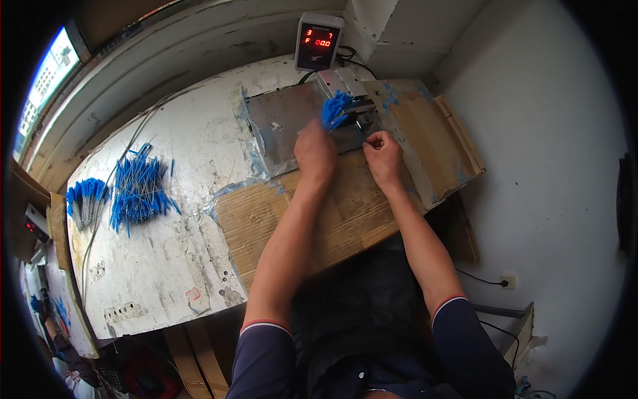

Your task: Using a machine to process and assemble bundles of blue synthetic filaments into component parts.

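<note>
My left hand (316,151) is closed over a metal plate (282,120), slightly blurred. A bunch of blue-ended wires (337,110) fans out from its fingers, and the hand hides the bunch's lower part. To its right, my right hand (384,158) has thumb and forefinger pinched together at the front of a small machine (362,105). Something thin and dark lies at those fingertips, too small to name. Apart from my hands, at the left of the table, lie a loose pile of blue-ended wires (141,189) and a smaller bundle of blue-ended wires (86,199).
A display box with red digits (319,43) stands behind the machine. Brown cardboard (256,223) covers the worn white table (179,266) under my forearms, with another cardboard sheet (425,133) at right. A grey cable (100,226) crosses the left side. The white wall (545,146) bounds the right.
</note>
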Demonstrator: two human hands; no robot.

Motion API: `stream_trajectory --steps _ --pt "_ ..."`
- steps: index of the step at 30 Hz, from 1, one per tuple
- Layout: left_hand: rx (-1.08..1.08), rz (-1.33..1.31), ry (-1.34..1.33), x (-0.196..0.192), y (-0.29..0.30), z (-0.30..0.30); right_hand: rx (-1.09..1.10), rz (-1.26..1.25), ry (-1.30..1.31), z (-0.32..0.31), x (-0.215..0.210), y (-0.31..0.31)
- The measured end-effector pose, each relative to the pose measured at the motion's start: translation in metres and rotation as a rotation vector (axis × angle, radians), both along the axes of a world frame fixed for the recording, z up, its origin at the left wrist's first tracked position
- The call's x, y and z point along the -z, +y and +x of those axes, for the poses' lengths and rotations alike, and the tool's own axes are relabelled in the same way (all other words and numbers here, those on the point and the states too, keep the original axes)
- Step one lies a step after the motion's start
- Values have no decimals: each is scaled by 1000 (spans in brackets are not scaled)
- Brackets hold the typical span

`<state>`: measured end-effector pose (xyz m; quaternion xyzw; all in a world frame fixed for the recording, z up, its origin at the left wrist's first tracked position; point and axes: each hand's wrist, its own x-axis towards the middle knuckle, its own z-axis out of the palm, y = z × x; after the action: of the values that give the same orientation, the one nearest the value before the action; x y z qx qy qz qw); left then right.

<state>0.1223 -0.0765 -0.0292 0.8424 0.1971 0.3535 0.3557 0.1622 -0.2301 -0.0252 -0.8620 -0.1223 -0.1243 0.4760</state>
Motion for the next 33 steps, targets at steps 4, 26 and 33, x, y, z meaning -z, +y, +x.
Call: stream_trajectory --steps 4,26,33 --pt "4 -8 16 2 2 0 69 35 26 16 -2 12" --pt "121 165 75 -1 1 -3 15 443 166 14 5 21" --pt "138 254 79 -2 -2 -2 -29 675 177 7 6 15"
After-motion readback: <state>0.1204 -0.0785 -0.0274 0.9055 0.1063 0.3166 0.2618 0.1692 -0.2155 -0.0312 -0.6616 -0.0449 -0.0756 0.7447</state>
